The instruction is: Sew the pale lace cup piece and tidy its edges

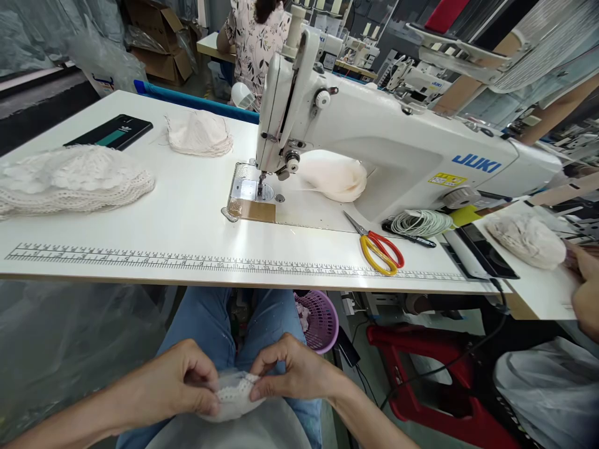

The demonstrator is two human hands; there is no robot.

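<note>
Over my lap, below the table's front edge, my left hand (180, 381) and my right hand (292, 371) pinch a small white lace-edged fabric piece (233, 395) between them. The fingertips of both hands meet on its upper edge. White cloth (262, 431) lies across my lap under it. My knees in blue jeans (210, 321) show beyond the hands. The white JUKI sewing machine (397, 146) stands on the table ahead, its needle and presser foot (260, 181) over the metal plate.
On the white table (187, 212) lie a lace pile (70, 178) at left, a folded lace piece (199, 133), a dark phone (111, 131), pale foam cups (334, 176), red-and-yellow scissors (379, 248) and coiled cord (421, 221). A purple basket (321, 319) sits under it. Another person's hand (584, 284) is at right.
</note>
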